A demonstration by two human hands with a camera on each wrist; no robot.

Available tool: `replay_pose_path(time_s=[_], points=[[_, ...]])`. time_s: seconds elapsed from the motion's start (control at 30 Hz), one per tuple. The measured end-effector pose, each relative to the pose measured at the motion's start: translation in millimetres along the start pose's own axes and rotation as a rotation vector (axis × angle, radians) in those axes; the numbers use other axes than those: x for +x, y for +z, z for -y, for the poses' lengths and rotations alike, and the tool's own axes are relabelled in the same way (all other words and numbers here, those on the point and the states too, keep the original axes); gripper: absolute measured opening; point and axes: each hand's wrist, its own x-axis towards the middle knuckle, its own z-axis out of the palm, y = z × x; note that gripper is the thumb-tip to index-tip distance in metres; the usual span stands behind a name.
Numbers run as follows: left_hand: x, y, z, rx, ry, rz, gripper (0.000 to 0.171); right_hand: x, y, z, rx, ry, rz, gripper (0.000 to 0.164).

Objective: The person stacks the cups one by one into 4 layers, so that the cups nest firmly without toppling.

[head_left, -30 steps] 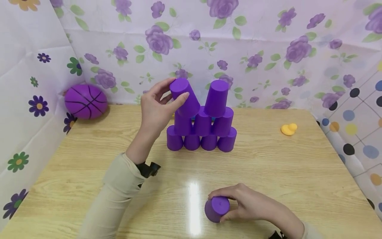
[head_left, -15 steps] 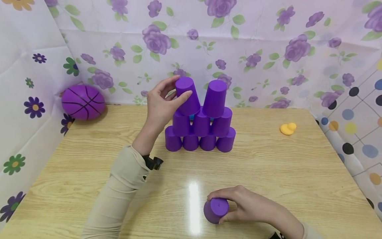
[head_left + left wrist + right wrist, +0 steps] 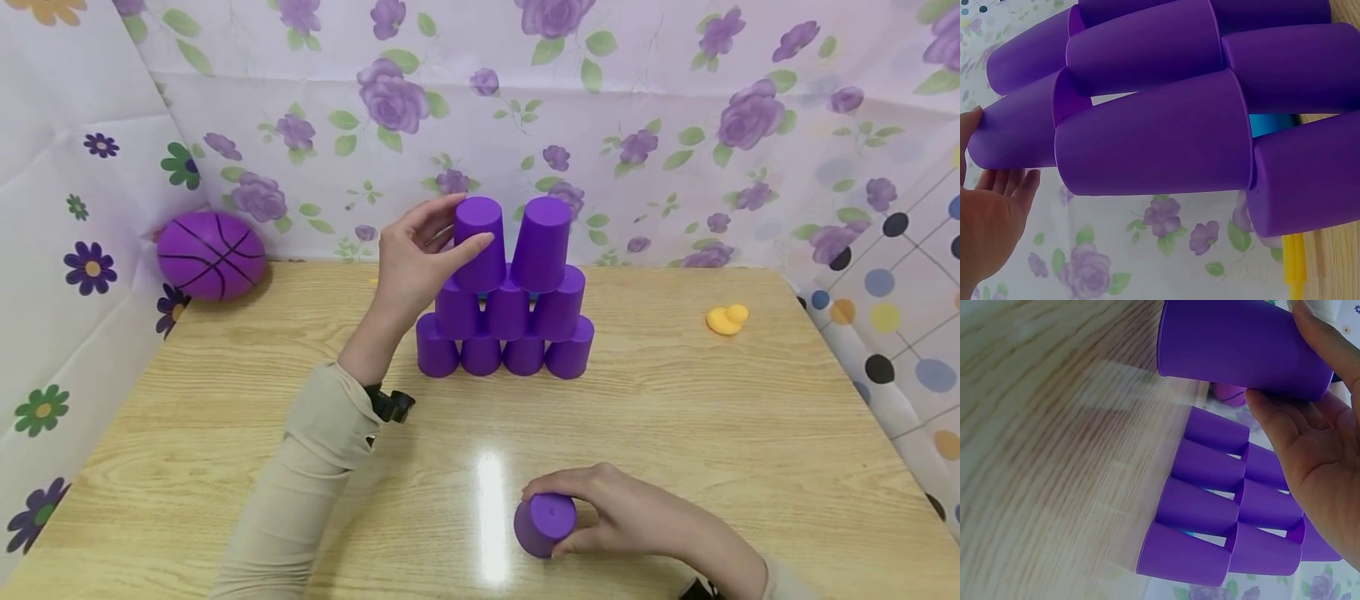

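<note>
In the head view, purple cups stand upside down in a stepped stack. My left hand [image 3: 411, 271] grips an upside-down purple cup [image 3: 480, 250] at the third level's left side, its rim at the tops of the cups [image 3: 457, 312] below. Beside it on that level stands another purple cup [image 3: 542, 246], with a narrow gap between them. The left wrist view shows the fingers and thumb around the base end of the held cup [image 3: 1019, 128]. Near the table's front, my right hand [image 3: 630, 517] holds a further upside-down purple cup [image 3: 551, 518] between thumb and fingers.
A purple ball with black lines [image 3: 212, 255] lies at the table's back left. A yellow toy duck [image 3: 726, 319] sits at the right. Behind the stack, a blue object [image 3: 1271, 124] and a yellow object [image 3: 1294, 265] are partly hidden. Flowered cloth [image 3: 300, 50] hangs behind the table.
My left hand has moved slightly right with its cup, which has gone from tilted to upright beside the other third-level cup. My right hand and its cup have stayed in place.
</note>
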Motion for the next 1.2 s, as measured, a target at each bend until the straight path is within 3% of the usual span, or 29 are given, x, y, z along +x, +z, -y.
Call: replay_pose_path(time_s=[0.17, 0.37, 0.53, 0.83, 1.03, 1.2], points=[[6.4, -2.1, 13.9, -0.011, 0.019, 0.010, 0.049, 0, -1, -1, -0.004, -0.010, 0.007, 0.046], [7.8, -3.7, 19.3, -0.017, 0.061, 0.027, 0.050, 2, 0, -2, -0.012, -0.013, 0.013, 0.047], [4.8, -0.7, 13.1, 0.015, 0.050, 0.046, 0.051, 1, -1, -2, -0.026, 0.001, 0.028, 0.046], [-1.3, -3.7, -0.6, 0.060, 0.048, 0.060, 0.050, 4, 1, 4, -0.077, -0.053, 0.062, 0.049], [-1.1, -6.9, 2.0, 0.047, 0.029, 0.063, 0.050, 9, -26, 18, -0.140, -0.093, 0.056, 0.053], [0.8, -5.2, 2.0, 0.031, 0.038, 0.060, 0.050, 18, -63, 31, -0.213, -0.016, -0.011, 0.056]])
